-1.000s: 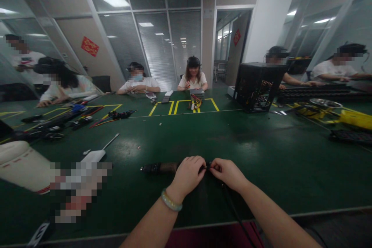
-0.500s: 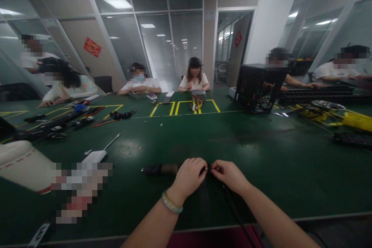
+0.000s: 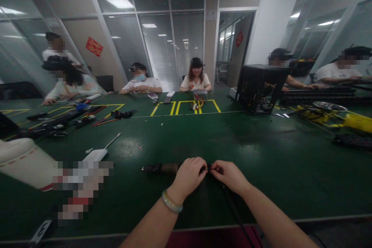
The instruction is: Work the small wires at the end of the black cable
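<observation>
My left hand [image 3: 190,174], with a bracelet [image 3: 172,201] on its wrist, is closed over the right end of a dark cylindrical tool [image 3: 169,168]. That tool lies flat across the green table, with a brown middle and a small metal tip pointing left. Close beside it, my right hand [image 3: 228,174] is closed in a pinch, its fingertips almost meeting the left ones. A tiny coppery bit shows between them, too small to name. Below my right hand a black cable [image 3: 235,207] runs down over the table's near edge.
On the left stand a white paper cup [image 3: 26,162] and a white adapter [image 3: 97,155] with a short lead. Farther back lie dark cable bundles [image 3: 122,114]. A black computer case [image 3: 260,89] stands back right. Several people sit around the table.
My hands and the tool have hardly moved. The person standing at the far left appears farther right and more upright. The view has shifted slightly.
</observation>
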The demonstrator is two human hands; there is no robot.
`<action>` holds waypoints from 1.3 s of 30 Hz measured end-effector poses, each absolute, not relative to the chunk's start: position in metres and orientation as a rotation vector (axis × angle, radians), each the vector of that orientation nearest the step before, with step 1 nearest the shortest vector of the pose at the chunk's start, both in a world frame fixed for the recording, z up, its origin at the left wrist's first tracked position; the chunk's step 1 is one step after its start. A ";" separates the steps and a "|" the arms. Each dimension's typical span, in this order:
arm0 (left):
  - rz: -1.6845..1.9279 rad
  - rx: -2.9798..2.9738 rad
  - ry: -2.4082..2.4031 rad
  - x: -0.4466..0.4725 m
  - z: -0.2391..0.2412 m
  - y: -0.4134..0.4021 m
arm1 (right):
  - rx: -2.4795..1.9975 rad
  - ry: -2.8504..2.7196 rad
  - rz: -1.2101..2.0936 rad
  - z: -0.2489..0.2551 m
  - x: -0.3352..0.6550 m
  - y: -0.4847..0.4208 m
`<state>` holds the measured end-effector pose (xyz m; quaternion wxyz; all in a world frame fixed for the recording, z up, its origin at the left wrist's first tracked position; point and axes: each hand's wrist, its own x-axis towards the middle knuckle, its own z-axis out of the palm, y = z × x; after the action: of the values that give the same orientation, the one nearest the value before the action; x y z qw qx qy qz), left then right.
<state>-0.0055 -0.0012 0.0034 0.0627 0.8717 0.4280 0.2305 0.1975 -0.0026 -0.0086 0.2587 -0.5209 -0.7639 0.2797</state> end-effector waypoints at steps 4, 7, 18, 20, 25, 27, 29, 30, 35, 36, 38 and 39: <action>0.695 2.614 1.299 -0.005 0.006 -0.002 | -1.414 -2.070 0.749 -0.009 0.197 -0.003; 0.683 2.630 1.281 -0.005 0.009 -0.004 | -1.406 -2.079 0.735 -0.011 0.198 -0.002; 0.736 2.598 1.319 -0.004 0.009 -0.005 | -1.418 -2.093 0.720 -0.009 0.198 -0.003; 0.739 2.604 1.323 -0.004 0.008 -0.005 | -1.414 -2.096 0.716 -0.009 0.198 -0.003; 0.721 2.622 1.322 -0.004 0.008 -0.004 | -1.428 -2.096 0.711 -0.012 0.198 -0.001; 0.723 2.624 1.322 -0.004 0.007 -0.004 | -1.428 -2.096 0.708 -0.014 0.198 -0.001; 0.731 2.625 1.318 -0.004 0.006 -0.004 | -1.421 -2.096 0.713 -0.014 0.198 -0.001; 0.732 2.626 1.312 -0.005 0.006 -0.004 | -1.420 -2.095 0.719 -0.013 0.199 -0.001; 0.745 2.621 1.295 -0.005 0.006 -0.004 | -1.424 -2.092 0.730 -0.010 0.199 -0.002; 0.745 2.621 1.294 -0.005 0.006 -0.004 | -1.423 -2.092 0.728 -0.009 0.199 -0.002; 0.739 2.625 1.287 -0.005 0.005 -0.004 | -1.420 -2.092 0.725 -0.009 0.199 -0.003; 0.733 2.628 1.280 -0.005 0.005 -0.003 | -1.419 -2.091 0.723 -0.010 0.199 -0.003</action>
<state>-0.0050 -0.0034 0.0051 0.0640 0.8702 0.4239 0.2428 0.1986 -0.0026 -0.0097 0.2536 -0.5222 -0.7695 0.2662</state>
